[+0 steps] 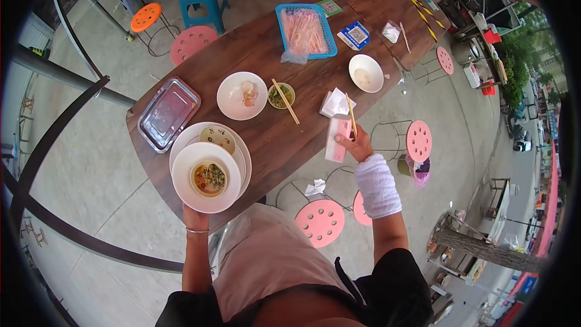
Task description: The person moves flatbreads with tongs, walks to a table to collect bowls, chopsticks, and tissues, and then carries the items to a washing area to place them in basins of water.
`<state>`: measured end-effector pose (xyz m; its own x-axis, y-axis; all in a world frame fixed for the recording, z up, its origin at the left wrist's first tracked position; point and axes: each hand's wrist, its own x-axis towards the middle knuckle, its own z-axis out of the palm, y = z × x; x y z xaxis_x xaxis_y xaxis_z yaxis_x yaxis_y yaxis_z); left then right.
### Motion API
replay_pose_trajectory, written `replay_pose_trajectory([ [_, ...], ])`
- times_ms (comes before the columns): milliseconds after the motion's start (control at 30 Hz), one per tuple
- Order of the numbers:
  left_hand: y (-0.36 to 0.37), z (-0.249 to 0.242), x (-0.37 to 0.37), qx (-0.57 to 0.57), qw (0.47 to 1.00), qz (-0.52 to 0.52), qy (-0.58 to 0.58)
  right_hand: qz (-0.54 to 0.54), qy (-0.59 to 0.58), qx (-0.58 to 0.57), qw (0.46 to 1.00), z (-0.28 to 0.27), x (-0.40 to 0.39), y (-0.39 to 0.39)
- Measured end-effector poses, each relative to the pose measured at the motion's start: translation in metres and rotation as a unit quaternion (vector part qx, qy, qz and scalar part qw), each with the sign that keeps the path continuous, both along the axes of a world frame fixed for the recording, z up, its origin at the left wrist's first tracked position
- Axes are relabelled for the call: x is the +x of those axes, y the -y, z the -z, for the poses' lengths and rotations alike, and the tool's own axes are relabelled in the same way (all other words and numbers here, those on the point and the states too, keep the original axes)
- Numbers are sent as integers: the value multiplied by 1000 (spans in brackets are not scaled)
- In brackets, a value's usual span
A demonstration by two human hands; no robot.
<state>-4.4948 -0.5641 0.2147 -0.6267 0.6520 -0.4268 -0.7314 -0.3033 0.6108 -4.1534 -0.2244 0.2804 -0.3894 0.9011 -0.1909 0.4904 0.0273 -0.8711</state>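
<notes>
My left hand (196, 220) is closed under the edge of a white bowl (186, 192), which has a small bowl of broth and chopped greens (209, 178) inside it. Behind and partly beneath it are a larger white bowl (246, 169) and a small patterned bowl (216, 137), at the table's near left end. In my right hand (359, 145) is a pink-and-white tissue pack (338, 139), along with chopsticks (351, 112) pointing up from the fingers. Crumpled white tissue (336, 103) lies on the table just beyond the pack.
On the brown wooden table (278, 157) are a metal tray (169, 115), a white bowl with scraps (236, 106), a small bowl of greens (279, 98) with chopsticks across it, another white bowl (365, 80) and a blue basket (330, 42) of wrapped utensils. Pink stools (319, 223) stand nearby.
</notes>
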Motion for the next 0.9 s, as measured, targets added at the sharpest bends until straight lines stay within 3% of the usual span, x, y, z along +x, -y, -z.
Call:
replay_pose_trajectory([
  [100, -10, -9, -7, -11, 1000, -11, 9, -1, 7, 52, 999, 1, -38, -75],
  [167, 2, 14, -17, -145, 960, 71, -229, 15, 59, 54, 997, -5, -62, -122],
  [267, -2, 12, -18, -261, 865, 125, -410, 58, 104, 26, 993, -27, -105, -179],
  [333, -12, 0, -8, -228, 922, 68, -305, 35, 71, 59, 995, -36, -131, -216],
  [367, -18, -3, 5, -158, 974, -1, -160, 68, 52, 18, 996, -52, -147, -219],
  [400, -27, -8, 9, -82, 994, -69, -12, 75, 82, 2, 994, -69, -162, -226],
  [467, -35, -5, 20, -89, 992, -78, -39, 90, 183, 13, 979, -40, -180, -284],
  [533, -48, -14, 42, -81, 991, -107, -27, 57, 200, 3, 978, 16, -185, -341],
  [600, -75, -33, 67, -47, 985, -164, 11, 4, 325, 130, 937, 9, -206, -348],
  [633, -79, -26, 77, -40, 980, -194, 16, -86, 300, -5, 950, 16, -208, -369],
  [700, -87, -21, 96, -45, 971, -236, 23, -50, 282, 104, 952, 9, -203, -364],
  [767, -105, -26, 111, -38, 964, -260, 45, -99, 212, 416, 879, 20, -190, -368],
  [833, -113, -22, 121, -42, 959, -275, 53, -145, 117, 335, 924, -29, -195, -320],
  [900, -124, -22, 127, -47, 950, -299, 74, -238, -26, 212, 947, -17, -195, -286],
])
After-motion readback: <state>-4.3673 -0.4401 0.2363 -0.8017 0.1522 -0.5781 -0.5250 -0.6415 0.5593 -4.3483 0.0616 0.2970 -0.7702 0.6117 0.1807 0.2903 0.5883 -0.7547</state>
